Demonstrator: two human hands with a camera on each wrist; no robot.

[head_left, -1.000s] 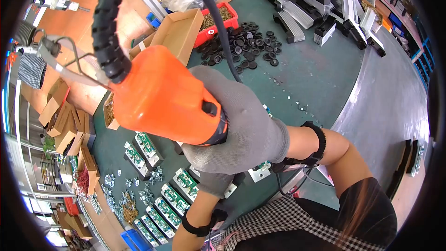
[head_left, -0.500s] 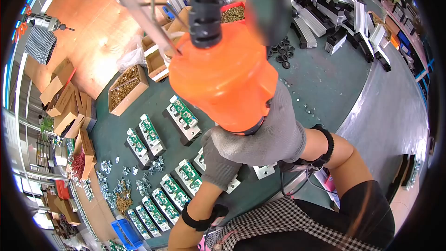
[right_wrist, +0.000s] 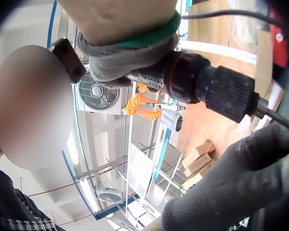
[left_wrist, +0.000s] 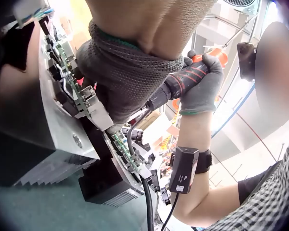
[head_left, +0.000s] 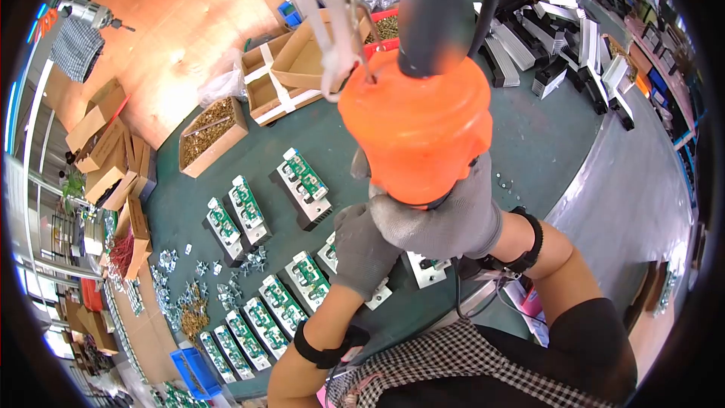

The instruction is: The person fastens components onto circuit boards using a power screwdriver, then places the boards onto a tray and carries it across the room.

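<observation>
My gloved right hand (head_left: 453, 215) grips an orange and black electric screwdriver (head_left: 415, 128), its body upright and its tip hidden in the head view. In the right wrist view its black nose (right_wrist: 226, 94) and thin bit point toward my gloved left hand (right_wrist: 226, 187). The left hand (head_left: 364, 249) is low, beside the driver's lower end, over a green circuit board on a metal heat sink (head_left: 377, 296). Another board unit (head_left: 428, 270) stands right of it. In the left wrist view board units (left_wrist: 70, 82) lie close by the left hand; its fingertips are hidden, so I cannot tell their hold.
More board units (head_left: 264, 325) stand in a row at front left, with others (head_left: 302, 189) behind. Loose metal parts (head_left: 192, 310), a blue bin (head_left: 195, 372) and a carton of screws (head_left: 213, 136) lie leftward. Black and silver housings (head_left: 559, 45) are heaped at back right.
The driver and right hand have swung to the right and become more upright. The left hand has stayed low, now more visible beside them. The view has shifted slightly.
</observation>
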